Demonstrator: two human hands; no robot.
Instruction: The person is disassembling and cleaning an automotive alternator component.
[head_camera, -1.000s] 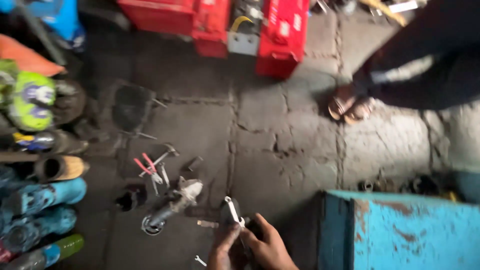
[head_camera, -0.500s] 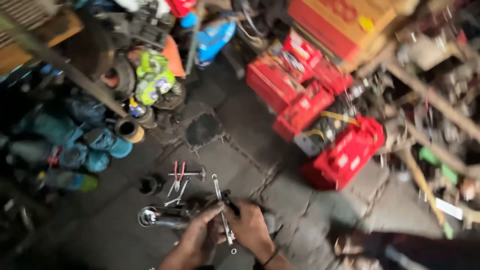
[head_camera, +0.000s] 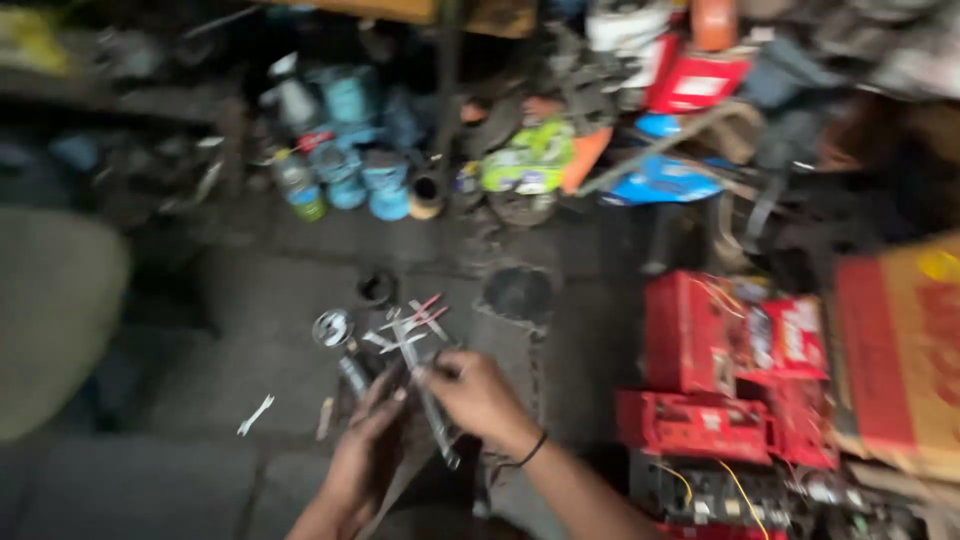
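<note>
Far left: pale rounded shape (head_camera: 50, 320), blurred, kind not clear.
Floor, left of hands: small white wrench (head_camera: 255, 414) lying alone on the dark floor (head_camera: 200, 350).
Back row: blue cans (head_camera: 365, 180) and a green-bottomed bottle (head_camera: 300, 188) standing close together by the wall.
Loose tools: round metal socket (head_camera: 332, 327), black ring (head_camera: 376, 288), red-handled pliers (head_camera: 415, 312), all just beyond the hands.
Left hand (head_camera: 365, 455): fingers stretched forward and close together, tips at the lower part of the long metal tool; whether gripping or only steadying, cannot tell through the blur.
Long metal tool (head_camera: 430, 400): slim, silvery, held low over the floor between both hands, running from the loose tools toward the body.
Right hand (head_camera: 480, 398): black wristband, fingers curled and pinching the tool near its upper part.
Progress: tool lifted and in hand; other pieces still scattered, nothing visibly assembled.
Right side: red cases (head_camera: 700, 345) with yellow wires, cardboard box (head_camera: 895, 350) beside them.
</note>
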